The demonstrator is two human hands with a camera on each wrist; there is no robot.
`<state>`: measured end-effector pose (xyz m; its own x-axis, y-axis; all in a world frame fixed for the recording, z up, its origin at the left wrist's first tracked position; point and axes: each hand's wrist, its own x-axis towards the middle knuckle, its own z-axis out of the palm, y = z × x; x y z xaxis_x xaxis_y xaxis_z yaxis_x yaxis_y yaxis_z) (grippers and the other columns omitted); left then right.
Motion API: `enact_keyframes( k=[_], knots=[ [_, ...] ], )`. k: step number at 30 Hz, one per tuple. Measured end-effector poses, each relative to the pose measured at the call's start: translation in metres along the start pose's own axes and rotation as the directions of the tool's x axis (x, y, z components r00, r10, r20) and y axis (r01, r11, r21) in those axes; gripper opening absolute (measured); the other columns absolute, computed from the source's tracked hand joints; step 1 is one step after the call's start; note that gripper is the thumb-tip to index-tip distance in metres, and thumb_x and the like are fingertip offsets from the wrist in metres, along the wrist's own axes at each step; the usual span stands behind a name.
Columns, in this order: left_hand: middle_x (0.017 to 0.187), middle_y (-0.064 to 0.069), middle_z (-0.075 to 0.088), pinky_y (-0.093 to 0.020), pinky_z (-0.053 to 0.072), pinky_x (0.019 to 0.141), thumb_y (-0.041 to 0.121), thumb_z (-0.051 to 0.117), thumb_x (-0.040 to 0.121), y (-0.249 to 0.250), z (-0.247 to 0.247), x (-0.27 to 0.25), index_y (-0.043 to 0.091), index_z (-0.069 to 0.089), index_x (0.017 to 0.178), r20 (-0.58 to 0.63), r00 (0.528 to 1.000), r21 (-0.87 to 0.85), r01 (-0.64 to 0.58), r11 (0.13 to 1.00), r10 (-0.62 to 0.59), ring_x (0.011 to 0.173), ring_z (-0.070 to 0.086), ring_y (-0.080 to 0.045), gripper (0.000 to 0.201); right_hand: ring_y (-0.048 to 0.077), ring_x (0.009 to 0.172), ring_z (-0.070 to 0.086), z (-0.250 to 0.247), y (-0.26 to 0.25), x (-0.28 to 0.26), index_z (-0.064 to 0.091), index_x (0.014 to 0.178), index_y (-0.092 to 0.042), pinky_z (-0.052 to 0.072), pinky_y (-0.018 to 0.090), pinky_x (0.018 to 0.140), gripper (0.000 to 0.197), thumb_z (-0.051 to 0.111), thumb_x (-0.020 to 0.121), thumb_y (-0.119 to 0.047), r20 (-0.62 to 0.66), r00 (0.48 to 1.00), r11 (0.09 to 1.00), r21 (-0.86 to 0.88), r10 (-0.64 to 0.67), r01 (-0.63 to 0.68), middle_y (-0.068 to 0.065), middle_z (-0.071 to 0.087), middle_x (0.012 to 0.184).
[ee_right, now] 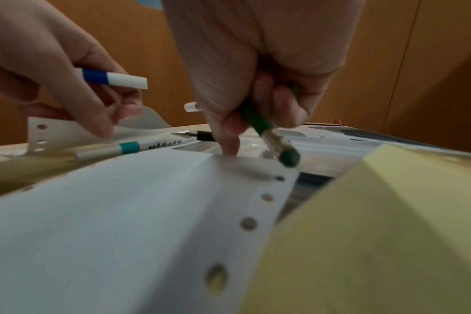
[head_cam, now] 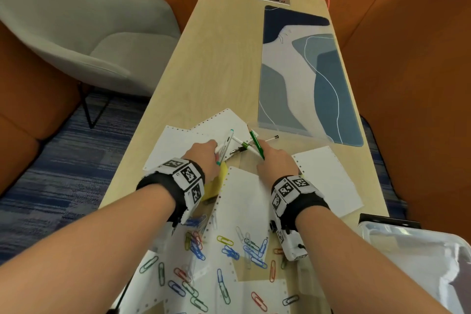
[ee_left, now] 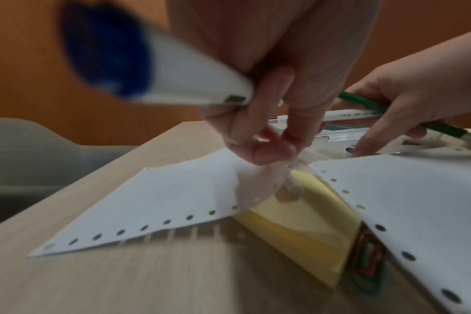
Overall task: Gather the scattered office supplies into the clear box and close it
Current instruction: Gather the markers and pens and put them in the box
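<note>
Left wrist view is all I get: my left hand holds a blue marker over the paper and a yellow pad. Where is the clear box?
Observer: The clear box sits at the near right corner of the table, beside the right forearm and behind the right hand, which grips a green pencil.
Operator: How many paper clips are there to pick up?
Observer: Many. Coloured paper clips lie scattered over the white sheets between the forearms, nearer the person than the left hand and its blue marker.
</note>
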<state>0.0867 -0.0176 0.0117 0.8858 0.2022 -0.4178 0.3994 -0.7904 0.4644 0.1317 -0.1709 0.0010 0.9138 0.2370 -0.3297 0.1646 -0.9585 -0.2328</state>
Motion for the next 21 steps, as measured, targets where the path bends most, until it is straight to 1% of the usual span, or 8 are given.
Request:
enact_keyframes(
  k=[2,5,9,11,14,17,19,21],
  knots=[
    [0.097,-0.017,0.060,-0.039,0.051,0.076,0.010,0.048,0.087,-0.002,0.000,0.001,0.009,0.046,0.095,-0.045,0.999,-0.041,0.005,0.999,-0.007,0.085,0.059,-0.034,0.009,0.026,0.071,0.047,-0.002,-0.006,0.001,0.032,0.139,-0.032,0.039,0.031,0.062,0.058,0.037,0.089,-0.002,-0.002,0.999,0.999,-0.021,-0.036,0.036,0.006,0.048,0.078],
    [0.095,-0.014,0.057,-0.035,0.049,0.075,0.012,0.048,0.087,-0.006,0.001,0.004,0.007,0.052,0.105,-0.055,0.998,-0.054,0.025,0.998,-0.028,0.079,0.051,-0.029,0.019,0.026,0.071,0.047,-0.006,-0.012,0.005,0.035,0.137,-0.032,0.039,0.032,0.063,0.056,0.035,0.091,-0.001,-0.005,1.000,0.999,-0.016,-0.030,0.030,0.003,0.045,0.071],
    [0.104,-0.016,0.062,-0.035,0.048,0.073,0.019,0.050,0.088,-0.007,0.005,0.007,0.008,0.052,0.108,-0.047,0.997,-0.024,0.060,0.998,-0.061,0.078,0.051,-0.028,0.023,0.026,0.074,0.049,-0.006,-0.014,0.010,0.050,0.122,-0.020,0.041,0.032,0.063,0.039,0.037,0.090,-0.002,0.018,1.000,0.999,-0.050,-0.006,0.007,0.011,0.063,0.097],
    [0.106,-0.016,0.060,-0.032,0.045,0.068,0.021,0.053,0.088,-0.008,0.005,0.008,0.008,0.046,0.113,-0.046,0.996,-0.006,0.074,0.997,-0.074,0.079,0.052,-0.028,0.029,0.027,0.074,0.049,-0.003,-0.013,0.011,0.051,0.118,-0.018,0.041,0.031,0.062,0.034,0.037,0.091,-0.003,0.019,1.000,0.998,-0.055,-0.015,0.016,0.012,0.064,0.098],
    [0.107,-0.018,0.058,-0.033,0.043,0.070,0.021,0.053,0.089,-0.008,0.002,0.010,0.011,0.038,0.126,-0.059,0.993,-0.028,0.104,0.994,-0.106,0.090,0.057,-0.034,0.041,0.029,0.074,0.052,-0.002,-0.012,0.011,0.050,0.120,-0.016,0.040,0.031,0.063,0.031,0.037,0.093,-0.006,-0.006,1.000,0.999,-0.047,-0.023,0.023,0.013,0.063,0.094],
    [0.099,-0.018,0.057,-0.035,0.047,0.074,0.021,0.051,0.091,-0.011,0.001,0.012,0.014,0.038,0.129,-0.079,0.991,-0.057,0.106,0.993,-0.111,0.086,0.057,-0.035,0.041,0.034,0.090,0.061,-0.009,-0.012,0.009,0.049,0.122,-0.011,0.039,0.032,0.066,0.028,0.041,0.097,-0.021,-0.080,0.996,0.999,0.021,-0.039,0.041,0.017,0.065,0.103],
    [0.110,-0.020,0.059,-0.035,0.047,0.077,0.023,0.052,0.091,-0.013,0.001,0.014,0.012,0.042,0.127,-0.056,0.993,-0.019,0.105,0.994,-0.106,0.097,0.059,-0.037,0.039,0.036,0.095,0.061,-0.018,-0.014,0.007,0.048,0.121,-0.009,0.039,0.034,0.068,0.031,0.040,0.098,-0.028,-0.159,0.987,0.996,0.080,-0.031,0.044,0.016,0.065,0.105],
    [0.115,-0.020,0.059,-0.033,0.045,0.076,0.022,0.052,0.091,-0.015,0.002,0.015,0.008,0.044,0.121,-0.041,0.994,0.022,0.105,0.994,-0.104,0.103,0.058,-0.037,0.035,0.036,0.095,0.061,-0.025,-0.016,0.008,0.048,0.119,-0.008,0.039,0.035,0.069,0.031,0.038,0.099,-0.030,-0.241,0.971,0.987,0.157,0.006,0.033,0.016,0.065,0.103]
  ],
)
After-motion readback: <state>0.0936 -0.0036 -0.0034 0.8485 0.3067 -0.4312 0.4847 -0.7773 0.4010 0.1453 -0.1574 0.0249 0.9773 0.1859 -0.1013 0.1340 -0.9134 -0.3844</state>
